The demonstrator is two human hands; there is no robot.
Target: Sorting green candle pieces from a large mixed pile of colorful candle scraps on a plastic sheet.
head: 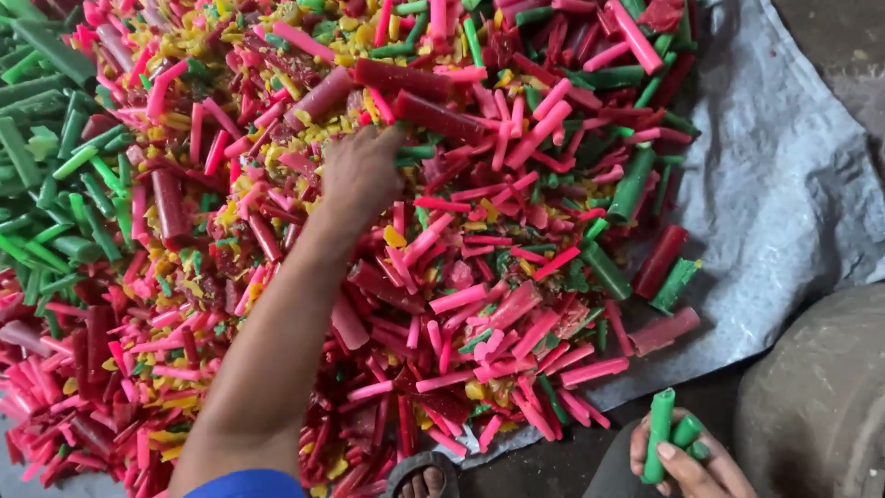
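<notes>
Reaching far forward over the heap, the left hand (361,175) rests palm down on a big mound of broken wax candle pieces in pink, dark red, yellow and green (479,277), its fingers curled into the sticks at the far side of the pile; whether they are closed around any one piece cannot be told, because the back of the hand hides the fingertips. The bare forearm stretches from the lower edge of the view, where a blue sleeve cuff (247,483) shows, up across the middle of the heap. Just beyond the hand lie two thick dark red cylindrical wax sticks (406,81), side by side and slanting. The right hand (687,454) sits low at the bottom right, off the heap, closed around a small bunch of green wax candle sticks (660,433), with one longer stick standing nearly upright above the fingers and shorter ones beside it. Along the left side of the view, green pieces lie gathered in a separate mass of green wax sticks (55,157), touching the mixed mound. Everything is spread on a crumpled grey plastic sheet (784,184), which shows bare on the right. A rounded grey-brown sack-like bulk (820,397) sits at the lower right, beside the right hand.
</notes>
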